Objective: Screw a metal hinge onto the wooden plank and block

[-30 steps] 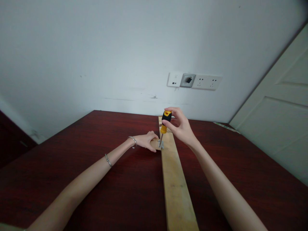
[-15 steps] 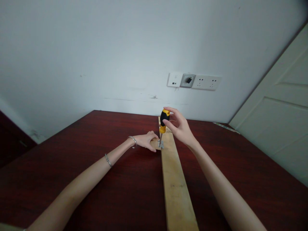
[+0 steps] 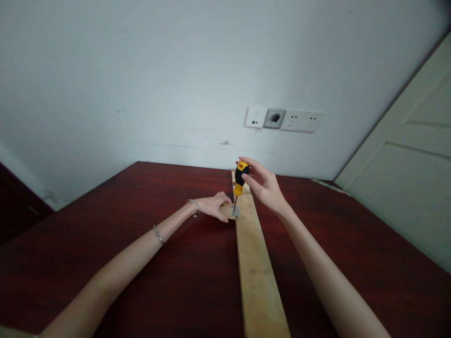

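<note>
Surface [image 3: 169,277]: dark red-brown, streaked, spread beneath both grips and running up to a pale wall [image 3: 141,70].
Screwdriver [image 3: 241,174]: in the right grip, yellow and black handle uppermost, slightly tilted, shaft pointing down beside that grip's left.
Right grip [image 3: 265,187]: closed on the screwdriver, thumb against the handle, fingers behind and over its top.
Metal fitting [image 3: 237,212]: small, below and left of the right grip, near the left grip's fingertips; the shaft comes down at it, though the spot is too small to tell whether the tip sits in a screw.
Left grip [image 3: 212,206]: pinching a short wood piece [image 3: 227,212], thumb on its near side, fingers on its far side.
Long plank [image 3: 256,263]: flat, right of the left grip, passing below the right grip.
Bracelets [image 3: 194,205]: two, silvery, on the wrist and forearm behind the left grip.
Wall sockets [image 3: 303,120]: above and right of the right grip.
Door [image 3: 416,164]: panelled, well to the right of the right grip.
</note>
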The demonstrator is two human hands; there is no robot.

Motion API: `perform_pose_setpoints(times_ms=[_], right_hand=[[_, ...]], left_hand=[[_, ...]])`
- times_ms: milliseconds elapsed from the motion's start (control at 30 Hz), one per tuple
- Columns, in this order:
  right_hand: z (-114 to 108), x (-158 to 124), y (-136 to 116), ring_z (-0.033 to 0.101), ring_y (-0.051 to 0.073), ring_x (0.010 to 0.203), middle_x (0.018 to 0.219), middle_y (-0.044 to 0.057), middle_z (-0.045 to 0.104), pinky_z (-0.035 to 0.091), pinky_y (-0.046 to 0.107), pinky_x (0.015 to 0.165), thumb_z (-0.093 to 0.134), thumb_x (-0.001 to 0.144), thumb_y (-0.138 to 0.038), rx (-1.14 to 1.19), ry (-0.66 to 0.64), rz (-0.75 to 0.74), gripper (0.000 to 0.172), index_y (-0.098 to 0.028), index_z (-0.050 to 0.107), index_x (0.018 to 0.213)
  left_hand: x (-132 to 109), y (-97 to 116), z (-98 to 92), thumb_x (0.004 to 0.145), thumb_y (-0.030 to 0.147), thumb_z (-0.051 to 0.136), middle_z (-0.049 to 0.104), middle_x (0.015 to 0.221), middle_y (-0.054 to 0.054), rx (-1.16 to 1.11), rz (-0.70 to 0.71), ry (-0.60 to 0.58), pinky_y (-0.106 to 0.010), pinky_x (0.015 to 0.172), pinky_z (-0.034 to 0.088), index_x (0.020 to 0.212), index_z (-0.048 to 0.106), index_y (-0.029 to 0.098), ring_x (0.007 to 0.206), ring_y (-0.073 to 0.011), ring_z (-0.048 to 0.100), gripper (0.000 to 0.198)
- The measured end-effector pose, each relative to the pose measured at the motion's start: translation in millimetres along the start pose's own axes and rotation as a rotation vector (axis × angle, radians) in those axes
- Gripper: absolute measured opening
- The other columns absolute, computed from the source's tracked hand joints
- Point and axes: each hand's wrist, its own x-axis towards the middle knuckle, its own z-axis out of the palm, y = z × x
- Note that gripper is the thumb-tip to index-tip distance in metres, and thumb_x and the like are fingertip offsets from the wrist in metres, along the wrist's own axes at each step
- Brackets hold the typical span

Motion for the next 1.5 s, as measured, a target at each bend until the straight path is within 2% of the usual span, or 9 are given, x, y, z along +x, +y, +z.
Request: perform_pose_setpoints(times_ms=[200, 367, 567, 900, 1200, 1400, 1500], right_hand=[[1, 0, 0, 0.058, 0.020, 0.100, 0.122, 0.006, 0.053, 0.053, 0.035, 0.080, 0.062, 0.078, -0.031, -0.016, 0.031, 0.012, 0.042, -0.029, 0.053, 0.119], [-2, 0, -4, 0.057, 0.020, 0.105, 0.126, 0.004, 0.053, 0.051, 0.038, 0.089, 0.055, 0.082, -0.024, 0.013, -0.072, 0.019, 0.050, -0.032, 0.045, 0.130], [2, 2, 3, 0.058, 0.019, 0.097, 0.128, 0.004, 0.051, 0.056, 0.032, 0.074, 0.065, 0.076, -0.028, -0.004, 0.037, 0.001, 0.054, -0.032, 0.048, 0.127], [2, 3, 6, 0.059, 0.017, 0.087, 0.123, 0.006, 0.054, 0.056, 0.033, 0.069, 0.067, 0.073, -0.033, -0.007, 0.117, 0.023, 0.058, -0.031, 0.047, 0.128], [3, 2, 2, 0.059, 0.019, 0.094, 0.127, 0.005, 0.051, 0.056, 0.033, 0.070, 0.066, 0.074, -0.032, -0.022, 0.075, 0.019, 0.053, -0.031, 0.049, 0.124], [3, 1, -3, 0.058, 0.020, 0.095, 0.118, 0.005, 0.055, 0.055, 0.031, 0.068, 0.069, 0.072, -0.032, -0.066, 0.070, -0.033, 0.043, -0.029, 0.054, 0.112], [1, 0, -7, 0.057, 0.020, 0.098, 0.118, 0.005, 0.054, 0.055, 0.032, 0.070, 0.063, 0.077, -0.031, -0.078, 0.039, -0.032, 0.039, -0.029, 0.053, 0.115]], left_hand=[[2, -4, 2.4, 0.061, 0.054, 0.071, 0.040, 0.105, -0.005, -0.003, -0.006, 0.007, -0.035, 0.091, 0.037, 0.117, 0.046, 0.019, 0.103, -0.0243, 0.041, 0.071], [2, -5, 2.5, 0.061, 0.053, 0.071, 0.040, 0.104, -0.005, 0.001, 0.008, 0.004, -0.035, 0.092, 0.036, 0.116, 0.048, 0.019, 0.103, -0.0242, 0.041, 0.068], [3, -7, 4.2, 0.061, 0.053, 0.070, 0.041, 0.105, -0.005, -0.012, 0.006, 0.013, -0.035, 0.091, 0.037, 0.116, 0.048, 0.019, 0.104, -0.0245, 0.042, 0.069], [1, -3, 2.5, 0.060, 0.049, 0.071, 0.041, 0.103, -0.004, 0.009, -0.009, 0.011, -0.034, 0.092, 0.038, 0.115, 0.048, 0.019, 0.102, -0.0230, 0.043, 0.067], [2, -4, 3.4, 0.062, 0.052, 0.070, 0.042, 0.106, -0.005, 0.016, 0.032, 0.024, -0.035, 0.093, 0.036, 0.115, 0.049, 0.020, 0.105, -0.0244, 0.041, 0.066], [2, -4, 2.3, 0.063, 0.054, 0.069, 0.041, 0.107, -0.006, 0.008, 0.013, 0.017, -0.034, 0.093, 0.036, 0.117, 0.048, 0.018, 0.103, -0.0240, 0.042, 0.069], [2, -5, 2.7, 0.063, 0.054, 0.069, 0.042, 0.107, -0.006, 0.005, 0.018, 0.018, -0.035, 0.093, 0.036, 0.118, 0.047, 0.018, 0.104, -0.0241, 0.042, 0.069]])
